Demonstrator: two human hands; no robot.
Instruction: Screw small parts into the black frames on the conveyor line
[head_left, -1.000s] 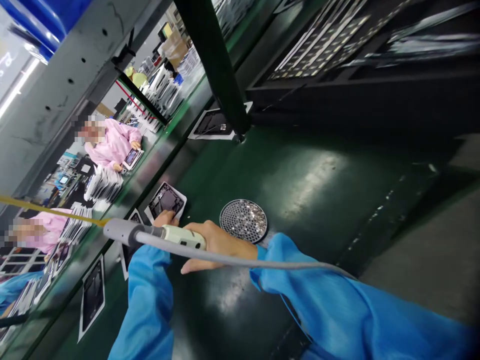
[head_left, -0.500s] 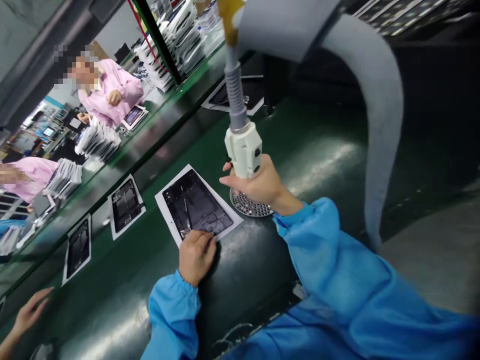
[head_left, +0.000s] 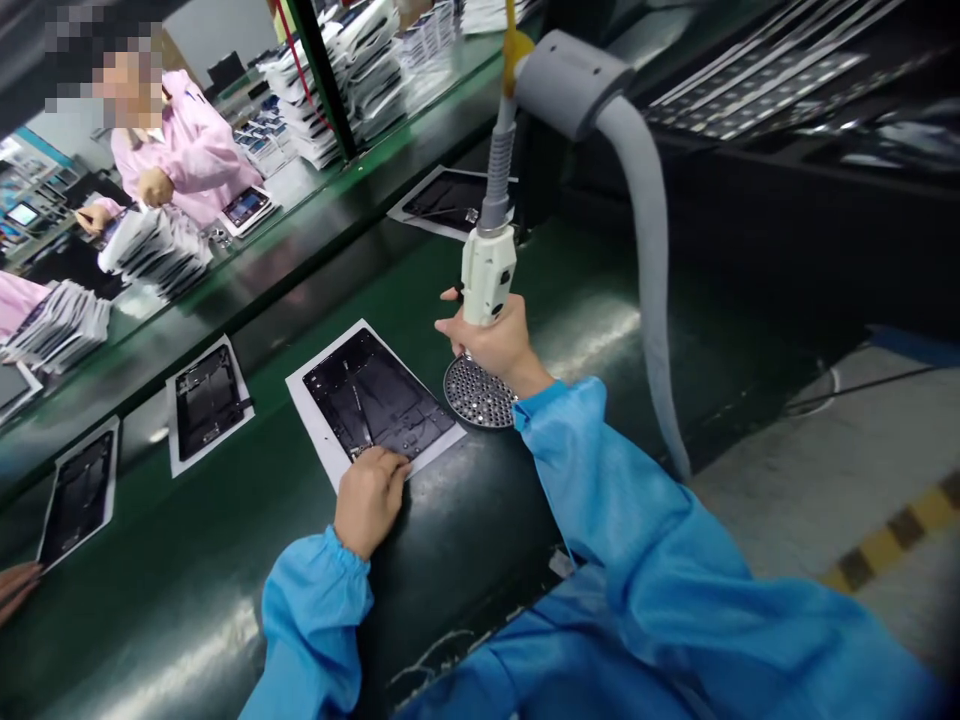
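My right hand (head_left: pixel 491 345) is wrapped round a pale electric screwdriver (head_left: pixel 487 272) that stands upright over a round perforated metal screw tray (head_left: pixel 474 397). A grey hose (head_left: pixel 645 250) runs from the tool's top down to the right. My left hand (head_left: pixel 369 500) rests with curled fingers on the near edge of a black tablet back panel (head_left: pixel 375 400), which lies on a white sheet on the green conveyor belt (head_left: pixel 600 300). Both sleeves are blue.
Two more black panels on white sheets (head_left: pixel 208 402) (head_left: pixel 79 492) lie further left on the belt, another (head_left: pixel 450 200) lies beyond the tool. A person in pink (head_left: pixel 176 150) works across the line among stacked panels (head_left: pixel 154 250). Another person's fingers (head_left: pixel 15 585) show at the far left.
The view has swung down and settled. The screwdriver went from lying sideways to upright over the screw tray. My left hand drew the panel nearer and now rests on its near edge.
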